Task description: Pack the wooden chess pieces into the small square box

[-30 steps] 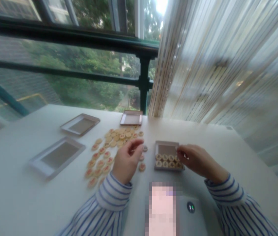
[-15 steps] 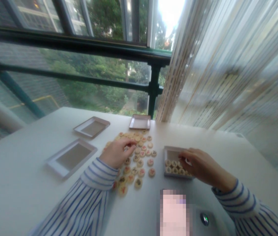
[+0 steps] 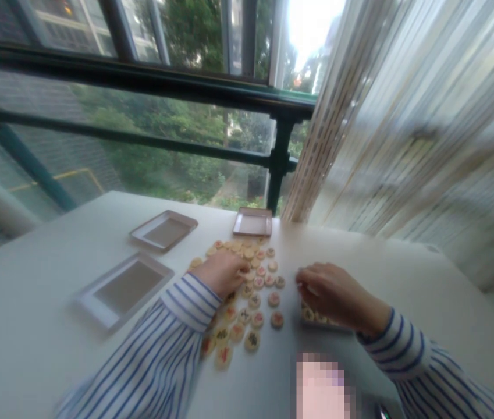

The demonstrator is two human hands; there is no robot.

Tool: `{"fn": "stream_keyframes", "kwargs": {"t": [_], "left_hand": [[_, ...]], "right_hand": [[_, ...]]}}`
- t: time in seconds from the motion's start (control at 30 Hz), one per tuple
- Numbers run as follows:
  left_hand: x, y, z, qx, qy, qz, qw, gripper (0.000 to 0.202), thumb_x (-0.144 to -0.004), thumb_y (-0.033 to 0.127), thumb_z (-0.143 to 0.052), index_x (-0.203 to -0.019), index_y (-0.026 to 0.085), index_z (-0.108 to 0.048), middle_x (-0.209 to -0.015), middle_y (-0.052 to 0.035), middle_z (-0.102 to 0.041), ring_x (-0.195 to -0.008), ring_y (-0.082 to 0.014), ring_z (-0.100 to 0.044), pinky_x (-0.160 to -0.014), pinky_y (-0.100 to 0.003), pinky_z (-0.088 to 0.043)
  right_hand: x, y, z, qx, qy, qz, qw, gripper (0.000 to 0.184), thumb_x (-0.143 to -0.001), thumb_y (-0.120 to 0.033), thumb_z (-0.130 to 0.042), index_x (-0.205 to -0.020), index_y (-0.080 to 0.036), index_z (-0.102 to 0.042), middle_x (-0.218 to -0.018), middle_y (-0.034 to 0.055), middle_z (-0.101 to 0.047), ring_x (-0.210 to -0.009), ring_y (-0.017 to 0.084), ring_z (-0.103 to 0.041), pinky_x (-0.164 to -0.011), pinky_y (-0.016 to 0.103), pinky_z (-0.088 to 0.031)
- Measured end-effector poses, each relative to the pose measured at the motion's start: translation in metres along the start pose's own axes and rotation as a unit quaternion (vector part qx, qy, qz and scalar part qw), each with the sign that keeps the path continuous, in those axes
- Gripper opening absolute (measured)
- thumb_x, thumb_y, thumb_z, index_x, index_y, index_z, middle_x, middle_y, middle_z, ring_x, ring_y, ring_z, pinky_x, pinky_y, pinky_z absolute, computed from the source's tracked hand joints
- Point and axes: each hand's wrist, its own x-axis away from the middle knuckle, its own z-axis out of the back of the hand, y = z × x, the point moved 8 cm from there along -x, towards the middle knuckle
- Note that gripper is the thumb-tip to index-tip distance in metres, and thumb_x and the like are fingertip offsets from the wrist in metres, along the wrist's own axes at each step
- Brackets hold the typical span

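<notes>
Round wooden Chinese chess pieces (image 3: pixel 254 301), with red and black characters, lie spread in the middle of the white table. My left hand (image 3: pixel 224 270) rests low among them, fingers curled and tips down on the pieces; whatever is under them is hidden. To the right of the pile, my right hand (image 3: pixel 329 291) hangs over the left side of an open box, its fingers bent and pressed together. I cannot see if anything is in them. Below that hand a row of pieces (image 3: pixel 308 315) shows inside the box, most of which it covers.
Two shallow trays or lids, a near one (image 3: pixel 166 273) and a farther one (image 3: pixel 192 223), lie on the left. A third tray (image 3: pixel 253 234) lies behind the pile. A blurred-out pink object (image 3: pixel 320 387) is in front. Beaded curtain (image 3: pixel 338 128) and railing (image 3: pixel 142 75) stand beyond the table.
My right hand has moved left from inside the box to its left edge, toward the pile. My left hand's fingers have curled down onto the pieces. The view has shifted slightly.
</notes>
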Motion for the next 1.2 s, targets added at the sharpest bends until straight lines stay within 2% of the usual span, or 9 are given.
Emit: {"fn": "stream_keyframes", "kwargs": {"t": [0.13,0.4,0.6,0.9,1.03,1.2], "left_hand": [[0.011,-0.001,0.001,-0.032,0.004,-0.002,0.999,0.023,-0.074,0.023,-0.051,-0.09,0.022,-0.068,-0.091,-0.0057,-0.068,-0.088,-0.0195,-0.06,-0.08,-0.029,-0.044],[0.018,-0.004,0.001,-0.109,0.025,0.11,0.988,0.027,-0.078,0.039,-0.047,-0.088,0.022,-0.067,-0.086,-0.008,-0.068,-0.085,-0.0247,-0.06,-0.072,-0.035,-0.044],[0.019,-0.008,-0.005,-0.117,0.019,0.147,0.982,0.028,-0.078,0.04,-0.046,-0.085,0.022,-0.067,-0.079,-0.008,-0.067,-0.078,-0.0248,-0.061,-0.066,-0.034,-0.043],[0.022,-0.014,-0.005,-0.067,0.025,0.151,0.986,0.022,-0.075,0.036,-0.048,-0.081,0.024,-0.066,-0.078,-0.0052,-0.068,-0.077,-0.0226,-0.061,-0.065,-0.031,-0.042],[0.027,-0.017,0.004,-0.016,0.052,0.151,0.987,0.02,-0.073,0.035,-0.052,-0.082,0.024,-0.066,-0.079,-0.0033,-0.068,-0.077,-0.0193,-0.061,-0.069,-0.029,-0.043],[0.038,-0.025,0.012,0.075,0.111,0.139,0.981,0.027,-0.072,0.039,-0.054,-0.088,0.022,-0.068,-0.078,-0.002,-0.068,-0.071,-0.015,-0.06,-0.065,-0.024,-0.044]], "right_hand": [[-0.006,-0.004,-0.004,-0.006,0.001,0.009,1.0,0.013,-0.084,-0.022,-0.044,-0.082,-0.02,-0.057,-0.079,0.0021,-0.063,-0.073,0.015,-0.053,-0.065,0.027,-0.029],[-0.017,-0.014,-0.004,-0.002,-0.006,0.023,1.0,0.013,-0.083,-0.022,-0.045,-0.084,-0.02,-0.058,-0.079,0.0027,-0.063,-0.073,0.016,-0.054,-0.065,0.027,-0.029],[-0.022,-0.022,-0.004,-0.013,-0.01,0.039,0.999,0.017,-0.084,-0.022,-0.043,-0.092,-0.021,-0.059,-0.08,0.0032,-0.064,-0.074,0.016,-0.054,-0.064,0.028,-0.029],[-0.024,-0.028,-0.007,-0.003,-0.018,0.046,0.999,0.017,-0.085,-0.023,-0.041,-0.088,-0.021,-0.058,-0.08,0.0032,-0.064,-0.073,0.016,-0.054,-0.064,0.028,-0.029],[-0.025,-0.028,-0.008,-0.008,-0.025,0.049,0.998,0.02,-0.087,-0.025,-0.039,-0.091,-0.021,-0.058,-0.082,0.0038,-0.064,-0.074,0.017,-0.055,-0.065,0.028,-0.03],[-0.026,-0.03,-0.007,-0.013,-0.03,0.054,0.998,0.021,-0.087,-0.025,-0.039,-0.094,-0.021,-0.058,-0.084,0.0044,-0.064,-0.076,0.017,-0.055,-0.066,0.028,-0.031]]}}
